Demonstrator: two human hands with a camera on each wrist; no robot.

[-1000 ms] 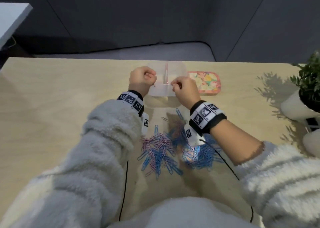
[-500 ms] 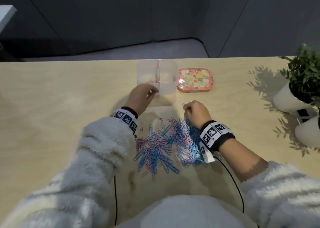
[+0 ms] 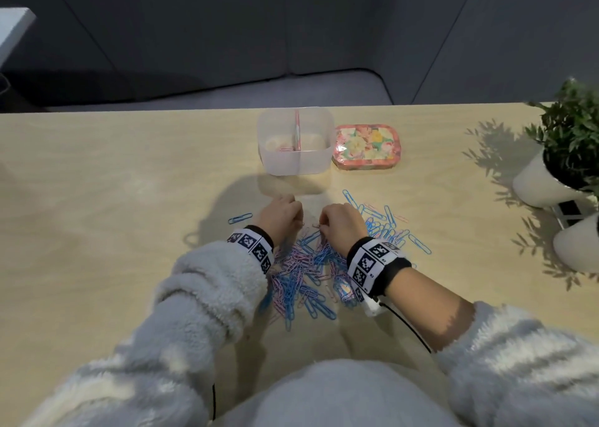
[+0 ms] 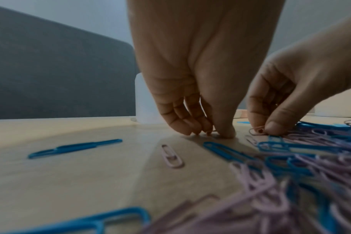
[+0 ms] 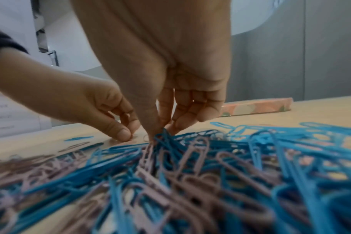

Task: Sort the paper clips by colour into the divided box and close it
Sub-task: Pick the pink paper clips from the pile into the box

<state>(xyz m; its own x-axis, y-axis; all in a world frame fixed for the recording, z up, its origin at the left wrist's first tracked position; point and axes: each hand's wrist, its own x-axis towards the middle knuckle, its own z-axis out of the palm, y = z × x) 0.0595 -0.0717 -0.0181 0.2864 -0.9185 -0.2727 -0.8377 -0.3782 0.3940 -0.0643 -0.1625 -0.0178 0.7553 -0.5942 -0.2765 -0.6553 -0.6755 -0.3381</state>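
Note:
A clear divided box (image 3: 296,164) stands open at the table's far side, with a few pink clips in its left compartment. Its floral lid (image 3: 366,146) lies just right of it. A heap of blue and pink paper clips (image 3: 308,277) lies nearer to me. Both hands are down at the heap's far edge. My left hand (image 4: 212,132) has thumb and fingers curled onto the table, pinching a thin pink clip (image 4: 214,131). My right hand (image 4: 267,130) pinches another pink clip (image 4: 255,131) lying on the table.
Loose blue clips (image 3: 240,218) lie left and right of the heap. Two white pots with a green plant (image 3: 573,134) stand at the right edge. The table's far edge runs just behind the box.
Both hands have come back from the box to the heap. The left followed after the right and now pinches at a clip beside it.

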